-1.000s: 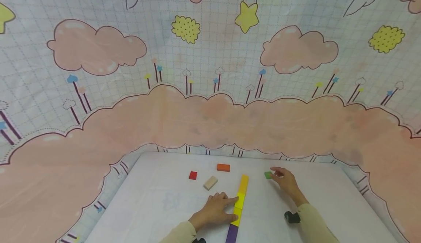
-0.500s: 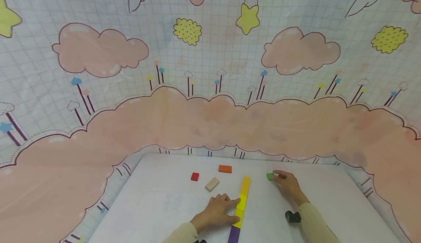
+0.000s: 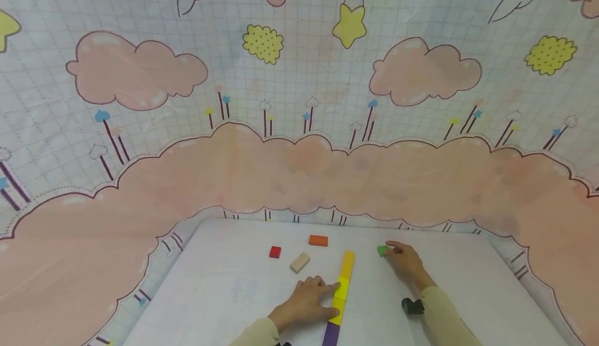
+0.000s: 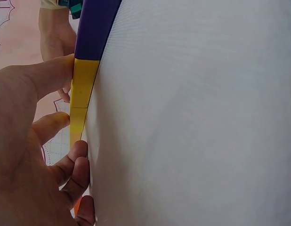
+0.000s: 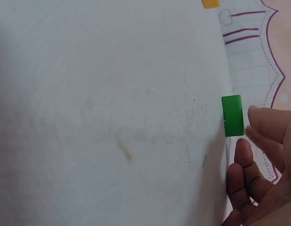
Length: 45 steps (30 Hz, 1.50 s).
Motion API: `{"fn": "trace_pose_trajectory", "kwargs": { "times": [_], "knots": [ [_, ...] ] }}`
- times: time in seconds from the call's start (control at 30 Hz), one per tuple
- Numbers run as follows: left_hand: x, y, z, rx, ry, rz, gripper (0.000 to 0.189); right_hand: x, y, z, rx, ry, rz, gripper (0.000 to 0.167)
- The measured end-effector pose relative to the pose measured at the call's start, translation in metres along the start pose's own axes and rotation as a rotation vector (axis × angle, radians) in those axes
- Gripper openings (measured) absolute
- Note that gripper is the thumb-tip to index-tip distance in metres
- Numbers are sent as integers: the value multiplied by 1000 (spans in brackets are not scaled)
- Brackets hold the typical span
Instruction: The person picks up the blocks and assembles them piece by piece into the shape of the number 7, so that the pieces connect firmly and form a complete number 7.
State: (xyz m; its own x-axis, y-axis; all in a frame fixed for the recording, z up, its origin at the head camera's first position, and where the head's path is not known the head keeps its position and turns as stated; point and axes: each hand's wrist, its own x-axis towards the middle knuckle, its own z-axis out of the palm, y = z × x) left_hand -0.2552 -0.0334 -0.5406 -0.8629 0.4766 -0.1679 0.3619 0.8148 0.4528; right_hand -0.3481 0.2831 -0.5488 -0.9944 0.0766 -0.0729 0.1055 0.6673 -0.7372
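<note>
A straight row of blocks lies on the white table, made of an amber block (image 3: pixel 347 264), two bright yellow blocks (image 3: pixel 343 289) and a purple block (image 3: pixel 330 334) nearest me. My left hand (image 3: pixel 305 300) rests beside the row, index fingertip on one yellow block and thumb on the other; its remaining fingers are bent. In the left wrist view, the thumb sits near the purple-yellow joint (image 4: pixel 87 60). Further right, my right hand (image 3: pixel 408 264) is at a small green block (image 3: pixel 381 251). The right wrist view shows its fingers beside the green block (image 5: pixel 233 115), not wrapped round it.
Left of the row lie a red block (image 3: pixel 275 252), a plain wooden block (image 3: pixel 300 263) and an orange block (image 3: pixel 318 240). A patterned cloth (image 3: pixel 299 174) with clouds rises behind and around the white table (image 3: pixel 210 283).
The head view shifts slightly. The right fingers move slightly about the green block, which stays roughly in place. The left hand keeps its place on the yellow blocks.
</note>
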Motion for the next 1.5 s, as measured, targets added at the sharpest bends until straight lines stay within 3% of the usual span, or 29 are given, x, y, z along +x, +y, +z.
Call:
{"fn": "trace_pose_trajectory", "kwargs": {
  "times": [0.7,1.5],
  "knots": [
    [3,1,4,-43,-6,-31,61,-7,-4,1,-68,5,31,38],
    [2,1,3,-46,-5,-23,60,-6,5,2,-54,23,-28,37]
  ]
}}
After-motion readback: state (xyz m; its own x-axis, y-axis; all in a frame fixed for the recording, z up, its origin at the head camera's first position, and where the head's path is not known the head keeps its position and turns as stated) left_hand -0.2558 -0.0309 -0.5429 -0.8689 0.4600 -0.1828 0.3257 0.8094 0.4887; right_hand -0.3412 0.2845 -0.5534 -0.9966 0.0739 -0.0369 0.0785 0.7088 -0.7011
